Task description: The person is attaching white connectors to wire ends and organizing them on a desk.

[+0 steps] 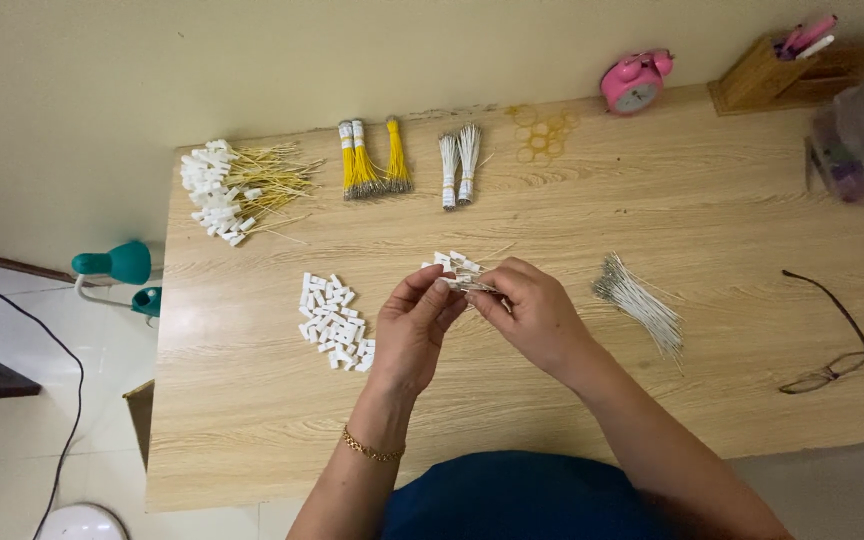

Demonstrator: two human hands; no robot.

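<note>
left hand | right hand | fingers pinched on white connectors

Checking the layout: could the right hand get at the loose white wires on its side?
Probably yes: the white wires lie just beside the right hand on bare table, nothing between, though it already pinches some small parts.

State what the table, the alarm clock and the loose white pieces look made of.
Table: wood or wood-look laminate, pale grain, matt.
Alarm clock: probably plastic or painted metal, glossy pink.
White pieces: likely moulded plastic, small, uniform, opaque.
</note>
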